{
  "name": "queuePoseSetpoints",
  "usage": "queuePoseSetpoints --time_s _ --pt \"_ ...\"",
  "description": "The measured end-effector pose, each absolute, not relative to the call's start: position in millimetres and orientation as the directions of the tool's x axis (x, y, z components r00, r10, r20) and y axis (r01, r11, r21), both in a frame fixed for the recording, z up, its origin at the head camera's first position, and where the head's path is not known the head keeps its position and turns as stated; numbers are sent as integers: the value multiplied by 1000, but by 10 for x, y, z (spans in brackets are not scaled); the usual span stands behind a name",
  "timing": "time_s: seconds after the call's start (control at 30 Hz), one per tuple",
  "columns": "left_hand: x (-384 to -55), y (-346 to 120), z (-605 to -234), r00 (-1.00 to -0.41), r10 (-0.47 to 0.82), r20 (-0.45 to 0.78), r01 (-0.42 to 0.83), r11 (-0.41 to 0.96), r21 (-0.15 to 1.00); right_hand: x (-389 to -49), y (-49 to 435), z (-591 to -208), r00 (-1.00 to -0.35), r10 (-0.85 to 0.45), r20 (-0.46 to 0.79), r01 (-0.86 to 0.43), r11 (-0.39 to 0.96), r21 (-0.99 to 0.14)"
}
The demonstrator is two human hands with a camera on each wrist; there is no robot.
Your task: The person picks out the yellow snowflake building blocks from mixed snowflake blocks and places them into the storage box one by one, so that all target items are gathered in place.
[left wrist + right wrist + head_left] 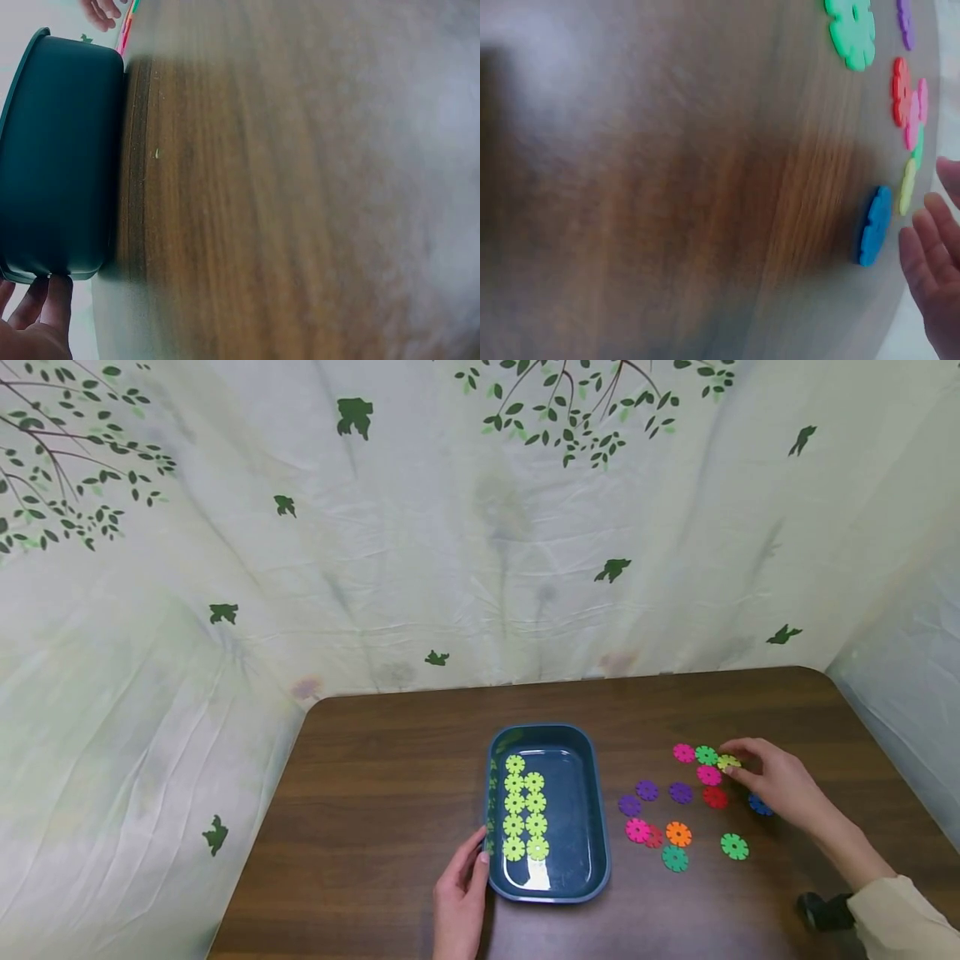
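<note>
A dark blue tray (577,827) stands on the table, holding yellow-green flower-shaped plastic pieces (513,802) in two columns along its left half. My left hand (459,893) touches the tray's lower left side; the left wrist view shows its fingertips (56,289) against the outer wall. At the right, my right hand (776,781) reaches over a yellow piece (727,762), with thumb and forefinger on either side of it. In the right wrist view the fingers stand apart from the thumb, near that yellow piece (907,187). A blue piece (760,805) lies partly under this hand.
Between tray and right hand lie loose pieces: pink (683,752), green (706,755), red (715,797), purple (681,792), orange (678,834) and teal (675,859). Another green piece (734,847) lies apart. A black object (823,912) shows beside the right sleeve. A leaf-print curtain (450,527) hangs behind the table.
</note>
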State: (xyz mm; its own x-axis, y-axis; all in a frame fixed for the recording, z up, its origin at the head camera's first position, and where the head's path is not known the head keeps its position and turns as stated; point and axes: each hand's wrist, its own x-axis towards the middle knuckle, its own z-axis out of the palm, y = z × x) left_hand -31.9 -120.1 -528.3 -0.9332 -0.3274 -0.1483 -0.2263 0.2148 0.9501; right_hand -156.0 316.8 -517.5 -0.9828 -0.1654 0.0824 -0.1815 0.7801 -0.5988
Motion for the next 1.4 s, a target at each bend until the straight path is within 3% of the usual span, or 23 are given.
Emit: queuePoseSetpoints --time_s 0.73,1.4 --pt "-316 -1208 -5309 -934 -326 -149 -226 212 951 -1746 3236 -5201 -976 -214 -43 -149 800 -582" --pt "-333 -1191 -5279 -922 -340 -187 -267 205 942 -1673 3254 -5221 -992 -127 -8 -99 809 -579"
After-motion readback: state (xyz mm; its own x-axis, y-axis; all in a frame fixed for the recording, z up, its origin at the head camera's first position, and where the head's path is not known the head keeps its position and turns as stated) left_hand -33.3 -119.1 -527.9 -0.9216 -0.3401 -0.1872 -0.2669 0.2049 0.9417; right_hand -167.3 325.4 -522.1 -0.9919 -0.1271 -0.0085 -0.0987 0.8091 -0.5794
